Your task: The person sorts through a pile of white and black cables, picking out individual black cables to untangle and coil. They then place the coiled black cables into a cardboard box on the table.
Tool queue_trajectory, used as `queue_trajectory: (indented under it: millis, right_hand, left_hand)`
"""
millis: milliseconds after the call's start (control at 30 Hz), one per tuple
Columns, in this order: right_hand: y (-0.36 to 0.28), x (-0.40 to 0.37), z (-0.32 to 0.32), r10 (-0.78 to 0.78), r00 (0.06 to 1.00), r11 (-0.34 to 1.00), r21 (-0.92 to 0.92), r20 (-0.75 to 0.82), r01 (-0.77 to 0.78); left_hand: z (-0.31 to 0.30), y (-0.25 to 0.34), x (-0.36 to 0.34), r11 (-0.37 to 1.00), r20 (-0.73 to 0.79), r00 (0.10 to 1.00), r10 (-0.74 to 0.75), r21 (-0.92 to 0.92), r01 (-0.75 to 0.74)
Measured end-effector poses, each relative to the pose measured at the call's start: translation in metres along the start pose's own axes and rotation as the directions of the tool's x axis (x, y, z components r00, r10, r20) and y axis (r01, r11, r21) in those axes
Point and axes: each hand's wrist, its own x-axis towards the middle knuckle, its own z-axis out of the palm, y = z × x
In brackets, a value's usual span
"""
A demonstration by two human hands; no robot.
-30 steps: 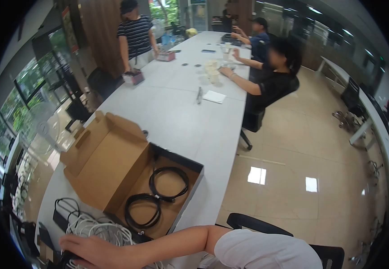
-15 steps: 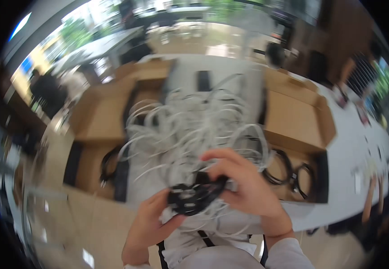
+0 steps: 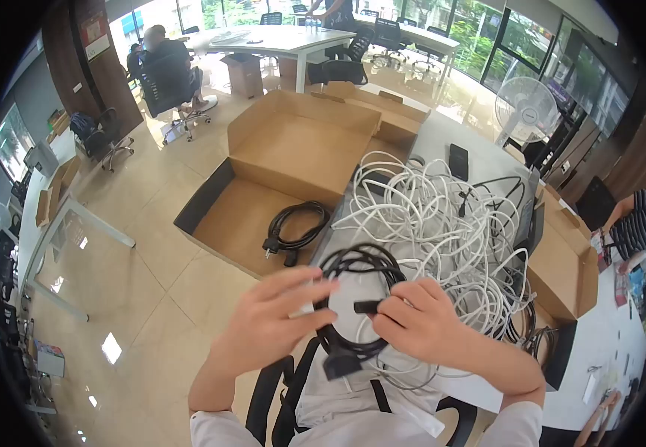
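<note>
A coiled black power cable [image 3: 364, 257] is held up between my two hands over the near edge of the table. My left hand [image 3: 274, 320] is at the coil's left side, fingers and thumb curved around it and slightly blurred. In my right hand [image 3: 420, 320], closed fingers grip the coil's right side, and a short black end piece [image 3: 366, 306] pokes out from them toward the middle of the loop. A chunky black plug [image 3: 342, 365] hangs at the bottom of the coil. Just beyond lies a big tangle of white cables [image 3: 420, 216].
To the left, an open cardboard box [image 3: 226, 223] contains another coiled black cable [image 3: 301, 227]. Another open box [image 3: 561, 276] at right holds black cables. A dark phone-like object [image 3: 458, 162] lies behind the tangle. A person's arm [image 3: 599, 417] reaches in at lower right.
My view has swung left and sharpened. The black cable, a bunched bundle before, now shows as an open round loop between my hands.
</note>
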Motion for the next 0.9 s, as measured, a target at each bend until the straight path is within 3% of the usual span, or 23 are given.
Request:
queue_trajectory:
  millis: [133, 267, 367, 467, 633, 767, 900]
  right_hand:
    - [0.010, 0.055, 0.041, -0.204, 0.979, 0.975, -0.086, -0.002, 0.203]
    - [0.023, 0.111, 0.100, -0.322, 0.946, 0.943, -0.098, -0.027, 0.318]
    - [0.030, 0.141, 0.161, -0.322, 0.946, 0.940, -0.130, -0.028, 0.316]
    - [0.039, 0.162, 0.232, -0.311, 0.950, 0.942, -0.140, -0.025, 0.305]
    - [0.041, 0.178, 0.316, -0.211, 0.968, 0.915, -0.321, 0.139, 0.246]
    - [0.029, 0.181, 0.332, -0.171, 0.967, 0.888, -0.396, 0.190, 0.235]
    - [0.033, 0.170, 0.328, -0.131, 0.977, 0.957, -0.236, 0.167, 0.169]
  left_hand:
    - [-0.018, -0.029, -0.022, 0.964, -0.206, 0.964, -0.168, 0.169, 0.204]
    - [-0.028, -0.057, -0.061, 0.870, -0.448, 0.789, -0.419, 0.051, 0.491]
    - [-0.041, -0.068, -0.093, 0.786, -0.603, 0.591, -0.535, -0.100, 0.610]
    - [-0.050, -0.067, -0.123, 0.656, -0.651, 0.352, -0.673, -0.306, 0.690]
    - [-0.061, -0.048, -0.153, 0.603, -0.644, 0.299, -0.704, -0.319, 0.731]
    - [-0.062, -0.040, -0.171, 0.570, -0.652, 0.288, -0.701, -0.270, 0.776]
    - [-0.049, -0.041, -0.169, 0.569, -0.628, 0.355, -0.693, -0.175, 0.803]
